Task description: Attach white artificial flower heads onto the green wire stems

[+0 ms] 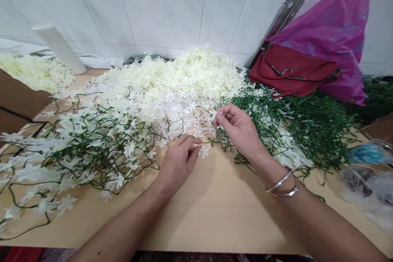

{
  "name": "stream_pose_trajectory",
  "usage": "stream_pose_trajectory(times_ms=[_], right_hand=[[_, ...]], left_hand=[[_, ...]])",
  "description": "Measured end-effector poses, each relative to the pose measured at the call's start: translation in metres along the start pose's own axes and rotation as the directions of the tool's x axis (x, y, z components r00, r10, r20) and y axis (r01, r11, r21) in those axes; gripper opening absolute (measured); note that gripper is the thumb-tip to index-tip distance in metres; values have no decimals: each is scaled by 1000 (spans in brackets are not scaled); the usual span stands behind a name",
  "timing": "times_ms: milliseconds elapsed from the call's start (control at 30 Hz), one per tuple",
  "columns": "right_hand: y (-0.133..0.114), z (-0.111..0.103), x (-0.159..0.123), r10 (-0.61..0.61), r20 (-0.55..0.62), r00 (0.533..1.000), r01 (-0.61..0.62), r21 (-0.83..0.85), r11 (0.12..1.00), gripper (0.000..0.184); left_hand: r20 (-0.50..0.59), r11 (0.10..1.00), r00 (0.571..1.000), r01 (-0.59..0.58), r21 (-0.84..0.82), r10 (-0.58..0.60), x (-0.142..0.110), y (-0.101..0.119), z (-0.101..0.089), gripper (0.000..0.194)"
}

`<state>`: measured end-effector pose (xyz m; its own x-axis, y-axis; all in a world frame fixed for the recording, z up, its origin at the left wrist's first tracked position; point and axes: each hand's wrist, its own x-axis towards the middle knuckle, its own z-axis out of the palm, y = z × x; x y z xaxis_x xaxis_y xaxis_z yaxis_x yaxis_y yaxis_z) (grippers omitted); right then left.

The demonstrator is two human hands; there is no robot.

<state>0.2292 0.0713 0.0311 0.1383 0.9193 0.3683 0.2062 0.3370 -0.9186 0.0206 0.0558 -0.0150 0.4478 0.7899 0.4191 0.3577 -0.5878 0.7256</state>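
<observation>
Around us: we see a dark red leather-like bag (294, 69) before a crumpled purple plastic bag (334, 41), right of the pale cream petal heap (196, 73).
Small white artificial flower (204, 151): at our left hand's (194, 147) fingertips, which pinch its stem end.
Right hand (217, 118): thumb and forefinger pressed together on something small and white.
Open room: bare tabletop (208, 204) lies nearest us, between our forearms.

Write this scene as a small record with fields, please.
left hand: pinches a single white flower
right hand: fingertips near white pieces; its hold is unclear
table left: white blossoms on green stems
table back: pale yellow flower heap
table right: green stem pile
behind that pile: red bag, purple plastic bag
</observation>
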Motion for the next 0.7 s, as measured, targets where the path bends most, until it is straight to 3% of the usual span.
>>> stream_pose_trajectory(times_ms=[133, 333, 567, 700], right_hand=[[11, -7, -25, 49, -39, 998, -50, -25, 998, 14], [24, 2, -56, -10, -47, 999, 1, -199, 980, 8], [25, 2, -56, -105, 102, 989, 131, -308, 942, 8], [27, 5, -57, -188, 212, 959, 255, -351, 901, 12]], left_hand=[[-177, 990, 983, -19, 138, 43, 5, -3, -6, 16], [-374, 933, 921, 33, 359, 111, 13, -15, -21, 15], [-267, 823, 951, 26, 568, 155, 13, -20, -10, 13], [-214, 734, 965, 34, 678, 153, 14, -21, -5, 15]])
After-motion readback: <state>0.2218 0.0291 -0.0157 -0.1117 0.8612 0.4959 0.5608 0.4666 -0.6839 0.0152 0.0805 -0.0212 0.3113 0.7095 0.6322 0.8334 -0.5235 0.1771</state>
